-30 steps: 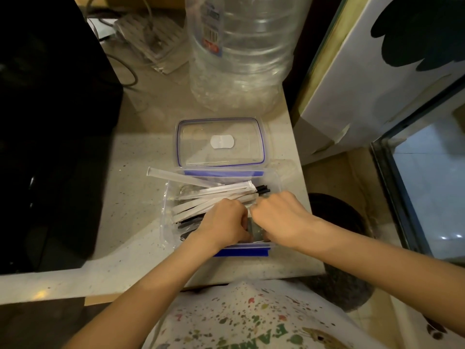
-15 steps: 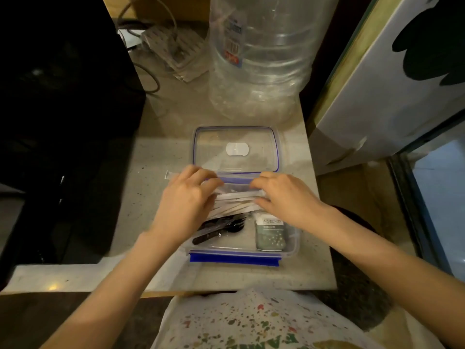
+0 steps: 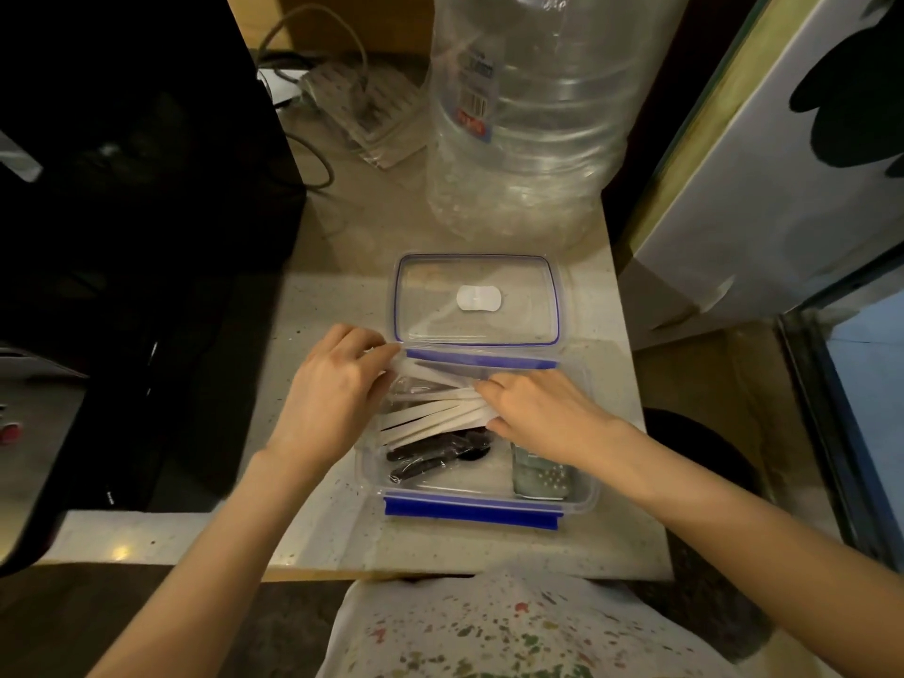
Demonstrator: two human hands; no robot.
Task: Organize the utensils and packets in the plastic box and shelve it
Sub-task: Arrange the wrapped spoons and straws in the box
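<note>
Midway: left hand (image 3: pixel 332 398) and right hand (image 3: pixel 538 413) pinching white packets (image 3: pixel 430 418) inside plastic box (image 3: pixel 489 486); black utensils (image 3: pixel 435 455) loose; lid (image 3: pixel 477 300) off; unshelved.

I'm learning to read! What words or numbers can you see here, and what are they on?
None of it reads clearly.
Big clear plastic water bottle: its label has a barcode and a red patch, too blurred to read.
Small grey-green packet in the clear plastic box with blue clips: print too blurred to read.
Paint-splattered white shirt: no letters in view.
</note>
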